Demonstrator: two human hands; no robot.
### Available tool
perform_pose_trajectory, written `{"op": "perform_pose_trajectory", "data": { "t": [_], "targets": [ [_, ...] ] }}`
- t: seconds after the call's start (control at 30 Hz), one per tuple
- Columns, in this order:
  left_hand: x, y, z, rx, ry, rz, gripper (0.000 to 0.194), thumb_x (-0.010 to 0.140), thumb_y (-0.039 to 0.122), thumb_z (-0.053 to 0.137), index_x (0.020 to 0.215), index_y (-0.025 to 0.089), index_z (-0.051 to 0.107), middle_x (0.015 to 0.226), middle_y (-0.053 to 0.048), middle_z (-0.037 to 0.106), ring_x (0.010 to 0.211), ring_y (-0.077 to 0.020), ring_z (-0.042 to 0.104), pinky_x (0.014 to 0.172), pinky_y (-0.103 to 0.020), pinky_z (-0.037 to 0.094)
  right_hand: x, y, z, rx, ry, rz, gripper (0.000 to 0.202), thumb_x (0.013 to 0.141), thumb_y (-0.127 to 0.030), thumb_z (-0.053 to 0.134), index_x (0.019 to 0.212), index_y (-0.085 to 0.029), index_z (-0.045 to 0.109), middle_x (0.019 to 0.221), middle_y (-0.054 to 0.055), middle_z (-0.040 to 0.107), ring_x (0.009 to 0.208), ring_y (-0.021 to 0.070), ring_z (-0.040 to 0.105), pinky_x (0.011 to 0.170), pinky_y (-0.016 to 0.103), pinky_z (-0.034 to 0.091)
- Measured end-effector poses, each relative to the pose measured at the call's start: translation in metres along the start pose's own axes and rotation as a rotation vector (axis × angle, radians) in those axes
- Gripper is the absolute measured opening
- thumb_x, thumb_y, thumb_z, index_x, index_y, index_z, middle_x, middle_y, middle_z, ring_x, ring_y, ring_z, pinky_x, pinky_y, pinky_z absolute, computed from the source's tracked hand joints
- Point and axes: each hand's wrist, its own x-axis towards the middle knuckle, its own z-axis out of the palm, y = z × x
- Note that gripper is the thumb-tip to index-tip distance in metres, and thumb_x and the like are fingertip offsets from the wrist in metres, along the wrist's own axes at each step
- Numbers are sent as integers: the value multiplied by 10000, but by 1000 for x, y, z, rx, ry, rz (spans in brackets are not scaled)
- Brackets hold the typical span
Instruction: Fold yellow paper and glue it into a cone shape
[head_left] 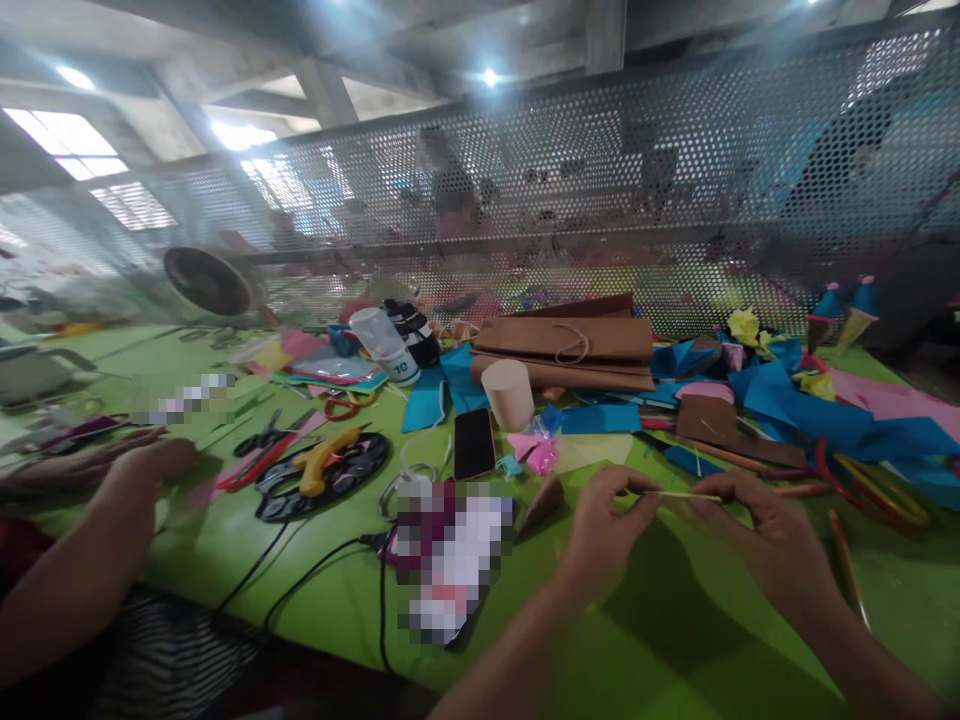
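Over the green table (555, 640), my left hand (604, 520) pinches one end of a thin pale yellow strip (684, 495). My right hand (765, 525) holds the other end, so the strip lies nearly level between the two hands. A small folded brown paper piece (541, 505) stands just left of my left hand. Pink and light blue crumpled bits (536, 452) lie beyond it, near a cream cup (508, 393). To the right of my right hand is a slim brown stick or pencil (849, 565).
A black phone (474, 443) lies left of the cup; a pixelated item (461, 570) lies nearer. A yellow glue gun (328, 462) rests on a black tray. Brown sheets (562, 345) and blue paper (840, 415) lie behind. Another person's arms (112, 530) are at left.
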Motion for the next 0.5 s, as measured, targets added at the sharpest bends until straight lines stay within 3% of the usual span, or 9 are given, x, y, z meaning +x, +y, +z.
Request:
{"op": "perform_pose_trajectory", "data": {
  "t": [0.5],
  "targets": [
    [1, -3, 0, -12, 14, -9, 45, 841, 135, 759, 815, 164, 737, 840, -29, 715, 860, -189, 652, 807, -292, 468, 1, 1, 4, -20, 20, 14, 254, 826, -515, 727, 851, -266, 767, 864, 40, 757, 798, 250, 687, 719, 336, 539]
  ]
}}
